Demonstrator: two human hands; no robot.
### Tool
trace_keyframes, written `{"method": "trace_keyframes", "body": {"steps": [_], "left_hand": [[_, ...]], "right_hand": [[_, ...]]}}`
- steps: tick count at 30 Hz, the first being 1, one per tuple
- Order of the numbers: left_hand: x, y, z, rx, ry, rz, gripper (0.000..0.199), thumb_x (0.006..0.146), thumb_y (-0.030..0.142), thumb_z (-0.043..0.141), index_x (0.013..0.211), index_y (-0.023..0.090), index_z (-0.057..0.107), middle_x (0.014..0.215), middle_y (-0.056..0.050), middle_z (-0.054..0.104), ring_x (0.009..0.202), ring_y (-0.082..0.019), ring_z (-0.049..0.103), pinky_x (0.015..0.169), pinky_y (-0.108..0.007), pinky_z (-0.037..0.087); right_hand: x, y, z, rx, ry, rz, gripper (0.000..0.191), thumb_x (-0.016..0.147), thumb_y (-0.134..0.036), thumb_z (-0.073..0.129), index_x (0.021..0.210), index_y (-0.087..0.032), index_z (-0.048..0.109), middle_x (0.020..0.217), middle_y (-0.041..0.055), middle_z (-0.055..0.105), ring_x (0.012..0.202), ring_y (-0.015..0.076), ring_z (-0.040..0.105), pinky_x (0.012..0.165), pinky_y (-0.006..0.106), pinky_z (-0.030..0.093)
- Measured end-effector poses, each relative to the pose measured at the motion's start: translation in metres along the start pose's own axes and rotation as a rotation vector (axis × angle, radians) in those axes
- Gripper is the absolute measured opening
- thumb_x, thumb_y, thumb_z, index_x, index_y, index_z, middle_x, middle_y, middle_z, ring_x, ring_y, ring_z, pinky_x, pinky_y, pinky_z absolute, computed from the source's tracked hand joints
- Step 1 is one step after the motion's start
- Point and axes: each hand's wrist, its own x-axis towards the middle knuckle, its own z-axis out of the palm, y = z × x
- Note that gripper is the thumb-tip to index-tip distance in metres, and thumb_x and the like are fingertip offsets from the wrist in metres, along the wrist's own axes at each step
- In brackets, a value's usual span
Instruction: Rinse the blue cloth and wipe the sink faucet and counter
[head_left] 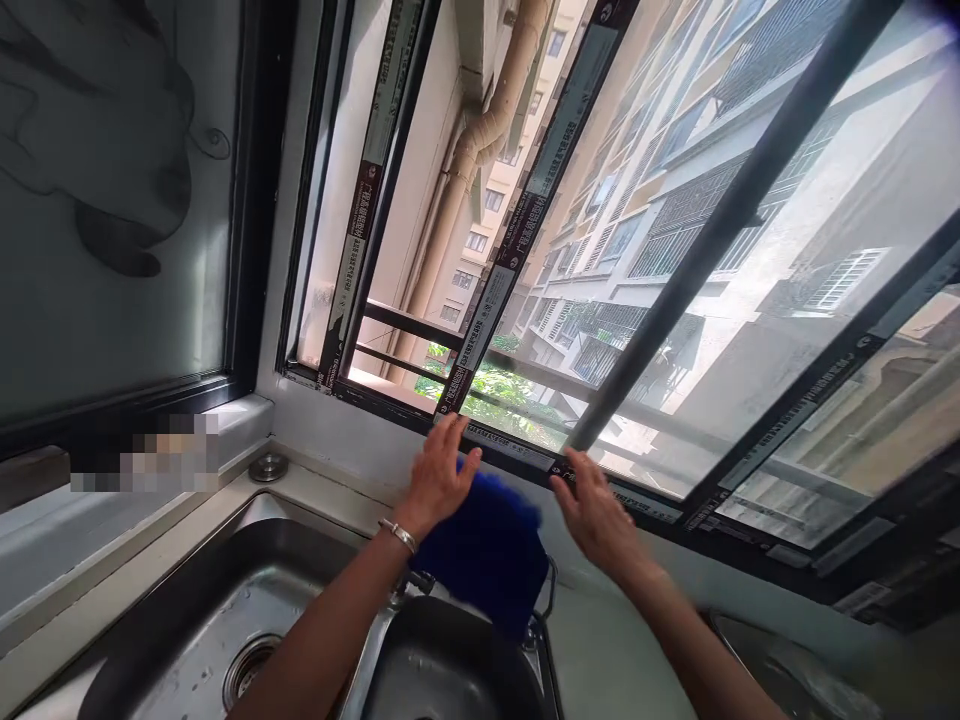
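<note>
From where I stand, both bare hands reach over the double sink toward the sliding window. The left hand (441,480), a polished metal bangle (399,535) around its wrist, is open, its fingers loosely extended at the lower rail (502,443) of the dark frame and its thumb apart from them, by the upper edge of a deep blue cloth (487,555). I can't tell whether any of the fabric is caught under that palm. The right hand (600,515) is open too, fingers slightly bent with the tips at the same rail, well clear of the cloth. The cloth hangs between the two hands, soft and matte, its right side wavy, its lower end drooping over the smaller basin (450,665); the weave is too blurred to make out. That basin is dull grey metal with rounded corners, and to its left the larger basin (187,600) shines with water drops around a round, ringed drain (251,670). A squat metal disc (268,467) sits on the pale, smooth counter (600,650) near the corner. Printed protective strips line the window bars, and through the glass runs a thick, bent beige pipe (442,220) beside a wall.
</note>
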Motion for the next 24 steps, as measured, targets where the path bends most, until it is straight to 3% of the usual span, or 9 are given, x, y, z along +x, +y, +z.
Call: {"method": "trace_keyframes", "body": {"steps": [1, 3, 5, 7, 13, 19, 24], "left_hand": [[-0.003, -0.005, 0.014, 0.024, -0.059, 0.071, 0.044, 0.098, 0.042, 0.040, 0.135, 0.022, 0.052, 0.136, -0.010, 0.059, 0.130, -0.024, 0.050, 0.111, -0.044, 0.040], [-0.011, -0.012, 0.039, 0.064, -0.190, 0.160, 0.038, 0.100, 0.038, 0.032, 0.118, 0.024, 0.062, 0.117, -0.007, 0.069, 0.114, -0.020, 0.060, 0.103, -0.038, 0.045], [-0.017, -0.015, 0.059, 0.117, -0.234, 0.134, 0.040, 0.100, 0.034, 0.029, 0.099, 0.023, 0.067, 0.096, -0.005, 0.072, 0.097, -0.019, 0.064, 0.093, -0.036, 0.048], [-0.017, -0.015, 0.073, 0.141, -0.222, 0.068, 0.042, 0.100, 0.031, 0.027, 0.089, 0.022, 0.067, 0.088, -0.005, 0.072, 0.089, -0.019, 0.064, 0.086, -0.034, 0.046], [0.005, -0.025, 0.088, 0.081, -0.253, -0.049, 0.050, 0.099, 0.044, 0.030, 0.073, 0.023, 0.067, 0.079, -0.003, 0.073, 0.074, -0.016, 0.062, 0.065, -0.029, 0.036], [0.001, -0.028, 0.082, -0.102, -0.201, -0.150, 0.043, 0.090, 0.055, 0.047, 0.068, 0.023, 0.066, 0.072, 0.001, 0.071, 0.068, -0.013, 0.057, 0.064, -0.027, 0.033], [-0.008, -0.034, 0.087, -0.178, -0.126, -0.233, 0.051, 0.095, 0.049, 0.035, 0.054, 0.021, 0.049, 0.055, 0.003, 0.053, 0.056, -0.011, 0.041, 0.060, -0.029, 0.028]], "right_hand": [[-0.004, -0.004, 0.019, 0.019, -0.047, -0.067, 0.057, 0.098, -0.053, 0.026, 0.139, -0.018, 0.044, 0.144, 0.0174, 0.049, 0.125, 0.0295, 0.053, 0.095, 0.045, 0.048], [-0.016, -0.013, 0.055, 0.041, -0.149, -0.142, 0.051, 0.101, -0.046, 0.019, 0.120, -0.018, 0.057, 0.120, 0.0139, 0.064, 0.108, 0.0227, 0.062, 0.086, 0.036, 0.049], [-0.025, -0.018, 0.079, -0.001, -0.179, -0.116, 0.051, 0.102, -0.041, 0.014, 0.095, -0.019, 0.059, 0.088, 0.0078, 0.066, 0.078, 0.0172, 0.062, 0.067, 0.030, 0.044], [-0.028, -0.015, 0.090, -0.072, -0.152, -0.068, 0.049, 0.103, -0.038, 0.014, 0.082, -0.019, 0.054, 0.070, 0.0028, 0.058, 0.060, 0.0144, 0.054, 0.057, 0.030, 0.033], [-0.011, -0.003, 0.089, -0.155, -0.181, -0.061, 0.041, 0.103, -0.031, 0.018, 0.080, -0.019, 0.050, 0.065, 0.0022, 0.054, 0.054, 0.0139, 0.047, 0.054, 0.032, 0.022], [-0.009, -0.013, 0.081, -0.248, -0.305, -0.006, 0.039, 0.104, -0.033, 0.020, 0.084, -0.018, 0.050, 0.065, 0.0014, 0.056, 0.055, 0.0134, 0.050, 0.054, 0.029, 0.021], [0.004, -0.031, 0.072, -0.437, -0.422, -0.023, 0.039, 0.104, -0.033, 0.022, 0.086, -0.018, 0.054, 0.069, 0.0037, 0.063, 0.060, 0.0155, 0.059, 0.054, 0.028, 0.023]]}}
